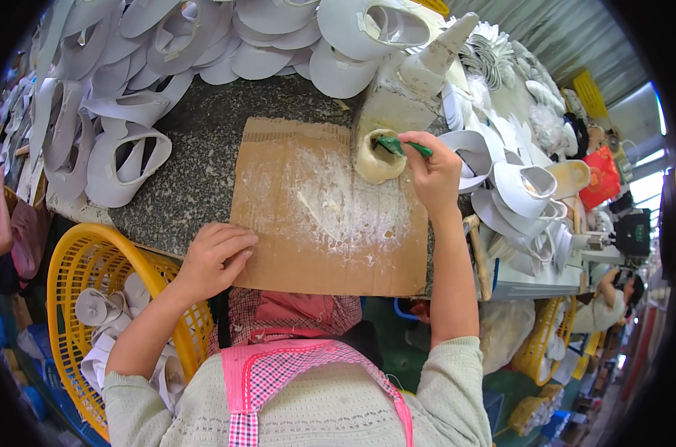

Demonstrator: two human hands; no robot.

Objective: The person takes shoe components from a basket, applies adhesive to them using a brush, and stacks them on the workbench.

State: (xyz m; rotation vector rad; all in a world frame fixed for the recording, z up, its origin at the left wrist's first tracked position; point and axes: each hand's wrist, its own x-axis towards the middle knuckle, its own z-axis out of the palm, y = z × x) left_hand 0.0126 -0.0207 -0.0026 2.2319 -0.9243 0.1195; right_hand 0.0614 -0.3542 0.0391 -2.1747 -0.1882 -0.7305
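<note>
Pinched in my right hand (433, 170) is a green brush (416, 149); its head dips into the mouth of a crusted cream-coloured pot (379, 170), which hides the tip. My left hand (217, 257) rests at the left edge of a brown cardboard sheet (278, 261). Its fingers curl inward, with nothing visible in them. White smears and flaky residue cover the sheet's middle. The pot sits at the sheet's upper right corner.
White visor-shaped pieces (260, 59) pile up at the back of the speckled dark tabletop (182, 171), and more visors (520, 190) stack at right. A whitish-coated stand (401, 97) rises behind the pot. Left of me is a yellow basket (92, 238) of white pieces. Other people are visible at both sides.
</note>
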